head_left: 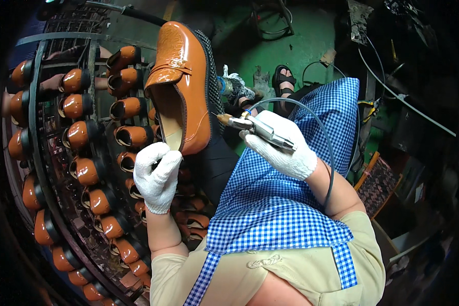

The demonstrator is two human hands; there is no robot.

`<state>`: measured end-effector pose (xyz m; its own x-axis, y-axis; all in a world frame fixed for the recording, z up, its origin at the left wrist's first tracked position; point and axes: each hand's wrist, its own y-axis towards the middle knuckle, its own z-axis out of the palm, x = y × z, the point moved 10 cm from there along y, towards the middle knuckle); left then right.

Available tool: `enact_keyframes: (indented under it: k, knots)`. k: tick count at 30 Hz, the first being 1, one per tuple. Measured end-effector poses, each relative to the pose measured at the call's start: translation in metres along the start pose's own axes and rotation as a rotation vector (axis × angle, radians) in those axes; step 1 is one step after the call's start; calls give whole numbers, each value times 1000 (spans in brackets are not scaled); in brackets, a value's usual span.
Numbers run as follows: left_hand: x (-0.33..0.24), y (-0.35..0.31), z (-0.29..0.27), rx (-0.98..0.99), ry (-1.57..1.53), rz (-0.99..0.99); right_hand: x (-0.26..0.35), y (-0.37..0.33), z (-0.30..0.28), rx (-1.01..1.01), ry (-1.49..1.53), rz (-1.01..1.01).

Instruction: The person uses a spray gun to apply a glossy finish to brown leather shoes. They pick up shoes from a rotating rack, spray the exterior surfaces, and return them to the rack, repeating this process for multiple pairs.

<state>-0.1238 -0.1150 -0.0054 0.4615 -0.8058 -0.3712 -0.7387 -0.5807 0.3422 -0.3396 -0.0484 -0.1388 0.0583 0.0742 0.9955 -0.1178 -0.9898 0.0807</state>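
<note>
"What are the hands doing on your end?"

"I have the left hand (158, 178), in a white knitted glove, fingertips pinching the heel rim of a glossy orange-brown loafer (196, 109). The right hand (290, 130), gloved alike, is wrapped around a slim silver metal tool (264, 133) with a tapered tan tip (224, 119); a thin grey hose (327, 138) loops over it."

"Where's the loafer exactly?"

"Toe up, left of a blue-and-white checked cloth apron (280, 214). I can see into its opening, down to a pale insole. The toe is grained, the side smooth, with a narrow strap across; the black sole (211, 76) has a ridged, rough edge. The tip points at that edge, right beside it, though I can't tell whether they touch."

"Farther out?"

"On my left, a metal rack (34, 104) packed with rows of similar shiny shoes (79, 134). Beyond lie a green floor (311, 43) and a black strappy sandal (277, 81) on a foot."
</note>
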Motion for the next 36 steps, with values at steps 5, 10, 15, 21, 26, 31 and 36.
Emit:
enact_keyframes:
  k: [5,10,15,21,26,31,36]
  knots:
    - [5,-5,0,-5,-69,-24,5,3,-1,-79,-45,-138]
    - [2,7,-3,-39,-52,-17,11,5,-3,-103,-69,-139]
    - [-12,24,-2,33,43,92,14,5,-1,-120,-37,-141]
    - [-28,48,3,205,127,205,19,1,0,4,-194,-86]
    - [-36,63,11,327,161,274,27,-8,-5,-8,-235,-122]
    - [-53,85,23,426,251,423,28,-16,-12,-17,-220,-101]
    - [-55,102,42,529,211,418,35,-22,-28,-67,-258,-111]
